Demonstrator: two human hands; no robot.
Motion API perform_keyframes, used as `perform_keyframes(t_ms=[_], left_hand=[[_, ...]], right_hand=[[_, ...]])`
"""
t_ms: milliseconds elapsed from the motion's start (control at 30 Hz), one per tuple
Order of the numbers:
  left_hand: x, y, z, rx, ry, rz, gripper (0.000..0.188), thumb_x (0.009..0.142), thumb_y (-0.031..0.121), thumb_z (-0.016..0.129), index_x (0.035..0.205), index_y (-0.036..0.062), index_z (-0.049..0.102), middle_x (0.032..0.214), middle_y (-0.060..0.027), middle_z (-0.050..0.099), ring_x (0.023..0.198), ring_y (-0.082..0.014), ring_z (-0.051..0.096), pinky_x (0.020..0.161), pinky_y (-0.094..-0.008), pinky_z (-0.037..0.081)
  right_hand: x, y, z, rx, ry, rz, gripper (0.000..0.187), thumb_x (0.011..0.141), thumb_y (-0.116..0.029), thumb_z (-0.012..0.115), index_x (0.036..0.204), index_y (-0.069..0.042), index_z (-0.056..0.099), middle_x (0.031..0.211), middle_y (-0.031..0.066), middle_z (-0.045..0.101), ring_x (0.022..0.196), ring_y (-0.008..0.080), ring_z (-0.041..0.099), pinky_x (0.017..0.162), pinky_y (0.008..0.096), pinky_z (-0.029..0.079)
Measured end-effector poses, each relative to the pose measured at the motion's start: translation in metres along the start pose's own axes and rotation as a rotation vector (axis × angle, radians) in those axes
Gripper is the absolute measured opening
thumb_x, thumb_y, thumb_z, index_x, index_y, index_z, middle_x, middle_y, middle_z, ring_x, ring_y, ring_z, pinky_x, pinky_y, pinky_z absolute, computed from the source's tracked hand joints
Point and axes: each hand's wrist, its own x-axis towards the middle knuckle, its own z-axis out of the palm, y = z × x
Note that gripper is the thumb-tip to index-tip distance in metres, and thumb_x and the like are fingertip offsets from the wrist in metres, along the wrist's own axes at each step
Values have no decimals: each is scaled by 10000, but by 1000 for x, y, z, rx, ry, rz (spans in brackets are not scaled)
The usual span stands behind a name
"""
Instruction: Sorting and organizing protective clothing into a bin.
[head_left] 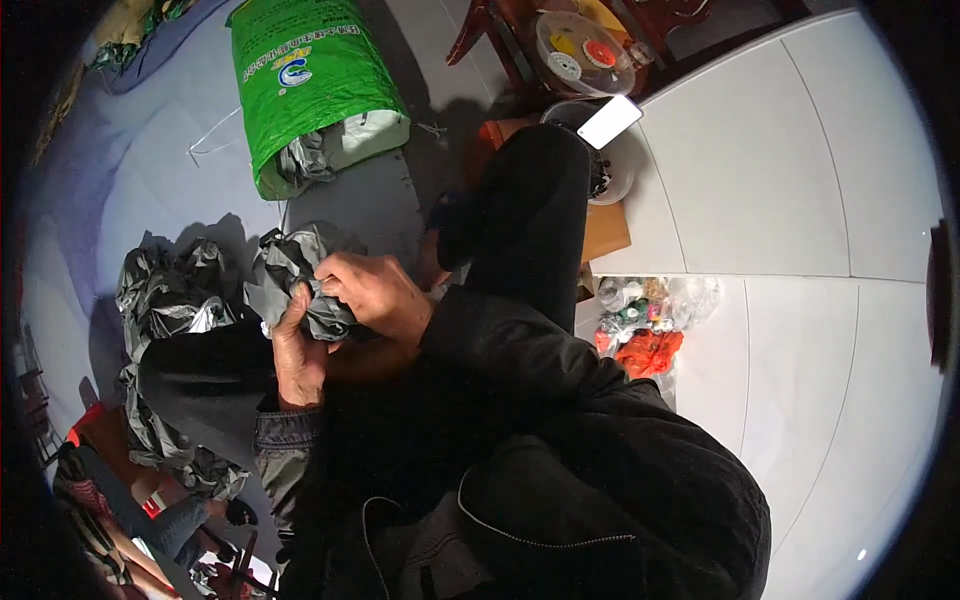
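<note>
Above my lap I hold a crumpled grey fabric piece (295, 268), thin and slightly shiny, with both hands. My left hand (300, 350) grips its near edge, thumb pointing up along it. My right hand (378, 297) is closed on its right side, the fingers pinched close to the left thumb. What lies under the fingers is hidden. A heap of similar grey fabric (170, 290) lies on the left, beside and beyond my left knee. Past the held piece lies a green woven sack (315, 80), its open end toward me, with more grey material showing inside.
At the far right stand a clear tub (570, 40) with round discs and a bucket (625, 165) of small black pieces, a white phone (609, 122) on its rim. Nearby are a cardboard box (606, 230) and plastic bags (650, 350). Another person's leg (175, 515) shows lower left.
</note>
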Motion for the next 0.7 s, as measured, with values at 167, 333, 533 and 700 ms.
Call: perform_keyframes(t_ms=[167, 333, 533, 700], left_hand=[[1, -2, 2, 99, 81, -6, 560, 833, 501, 706, 1274, 179, 582, 1259, -35, 601, 1147, -286, 560, 861, -564, 476], [4, -8, -6, 134, 75, 49, 581, 825, 496, 705, 1287, 172, 567, 1251, -44, 602, 1136, -280, 563, 851, -571, 479], [-7, 2, 18, -103, 118, -12, 356, 894, 138, 700, 1227, 57, 603, 1098, -35, 660, 953, -168, 643, 817, -319, 528], [-8, 3, 16, -98, 70, 6, 350, 889, 129, 696, 1217, 53, 602, 1094, -45, 659, 964, -180, 640, 846, -324, 519]], right_hand=[[-5, 7, -1, -79, -26, -79, 169, 876, -164, 611, 991, -58, 547, 844, 180, 626, 794, 414, 637, 633, 476, 490], [-3, 9, -5, -140, -92, -219, 148, 835, -95, 609, 957, -66, 530, 855, 125, 611, 745, 368, 643, 595, 449, 500], [-4, -2, -17, -267, -163, -220, 189, 830, -110, 596, 1009, -72, 548, 855, 134, 623, 769, 376, 646, 623, 460, 508], [-2, 16, -11, -181, -160, -328, 242, 807, -111, 613, 1044, -71, 579, 895, 129, 621, 809, 366, 645, 626, 451, 517]])
